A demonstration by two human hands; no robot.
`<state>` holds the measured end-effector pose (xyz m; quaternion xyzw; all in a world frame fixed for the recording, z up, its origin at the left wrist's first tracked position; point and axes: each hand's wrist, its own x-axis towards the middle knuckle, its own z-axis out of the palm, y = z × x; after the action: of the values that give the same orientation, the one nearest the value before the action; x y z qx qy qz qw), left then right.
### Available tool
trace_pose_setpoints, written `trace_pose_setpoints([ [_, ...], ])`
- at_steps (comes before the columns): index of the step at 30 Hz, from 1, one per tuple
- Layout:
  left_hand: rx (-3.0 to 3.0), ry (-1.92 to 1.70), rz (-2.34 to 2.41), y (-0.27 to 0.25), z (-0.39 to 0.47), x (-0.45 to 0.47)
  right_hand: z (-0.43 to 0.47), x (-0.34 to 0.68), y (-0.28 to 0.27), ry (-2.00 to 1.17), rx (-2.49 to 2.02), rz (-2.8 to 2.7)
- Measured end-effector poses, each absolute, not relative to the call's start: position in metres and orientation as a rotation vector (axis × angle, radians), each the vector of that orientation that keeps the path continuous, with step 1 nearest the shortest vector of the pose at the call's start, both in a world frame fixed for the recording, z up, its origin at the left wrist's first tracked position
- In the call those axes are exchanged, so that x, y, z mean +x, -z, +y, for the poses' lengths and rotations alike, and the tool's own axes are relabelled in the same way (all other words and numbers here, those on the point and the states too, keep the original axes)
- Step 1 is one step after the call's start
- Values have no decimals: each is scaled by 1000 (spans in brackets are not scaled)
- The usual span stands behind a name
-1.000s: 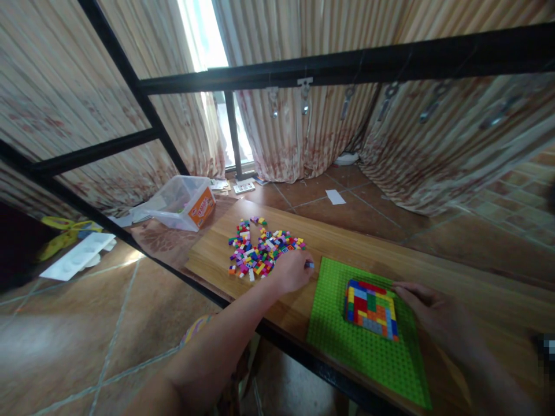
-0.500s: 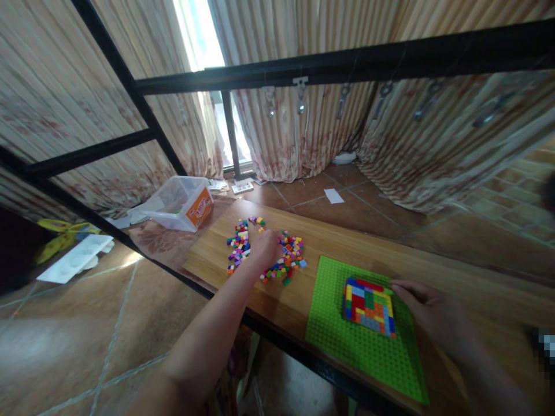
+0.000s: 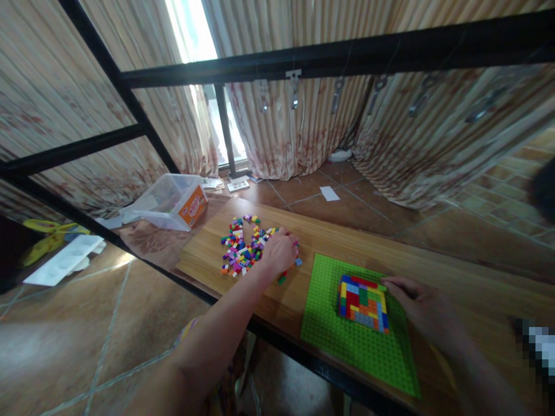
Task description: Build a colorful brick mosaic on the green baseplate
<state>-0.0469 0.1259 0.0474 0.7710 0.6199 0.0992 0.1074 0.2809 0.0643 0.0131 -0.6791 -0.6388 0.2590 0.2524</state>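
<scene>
My left hand [image 3: 280, 252] reaches over the right side of a pile of small multicoloured toy bricks [image 3: 245, 254]; its fingers point down among them, and the fingertips are partly hidden. On the green studded baseplate [image 3: 318, 315] sits a flat rectangular block of joined bricks [image 3: 363, 303] in red, blue, yellow, orange and grey. At that block's upper right corner, my right hand [image 3: 410, 294] has thumb and forefinger pinched together. A light green bit shows by these fingertips, but I cannot tell whether it is held or part of the block.
The wooden table [image 3: 459, 283] runs left to right. Beyond its left end stands a clear plastic bin [image 3: 171, 202] with an orange label. A black metal bar [image 3: 243, 68] with hanging clips crosses above. A white tray [image 3: 65, 260] and a paper sheet [image 3: 329, 193] lie on the floor.
My left hand has moved right across the pile, uncovering bricks in its middle. My right hand stays at the block's corner. The whole view has shifted slightly.
</scene>
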Motion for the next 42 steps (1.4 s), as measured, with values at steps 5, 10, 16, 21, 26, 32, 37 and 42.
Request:
trace_pose_setpoints([
  [5, 2253, -166, 1917, -58, 123, -53, 64, 277, -16, -674, -1838, -1761],
  [10, 2223, -142, 2007, -61, 122, -61, 64, 274, -21, -654, -1826, -1779],
  [16, 2224, -124, 2035, -59, 124, -60, 64, 277, -17, -645, -1825, -1803],
  [21, 2285, -258, 2015, -47, 134, -50, 64, 278, -14, -617, -1838, -1813],
  [26, 2364, -312, 1955, -36, 148, -39, 62, 274, -20, -615, -1824, -1825],
  [32, 2363, -305, 1971, -41, 152, -35, 61, 270, -26, -631, -1796, -1826],
  [37, 2394, -591, 1648, -52, 135, -22, 61, 267, -28, -633, -1789, -1809],
  [42, 2312, -701, 1162, -46, 106, 6, 60, 263, -30, -620, -1769, -1799],
])
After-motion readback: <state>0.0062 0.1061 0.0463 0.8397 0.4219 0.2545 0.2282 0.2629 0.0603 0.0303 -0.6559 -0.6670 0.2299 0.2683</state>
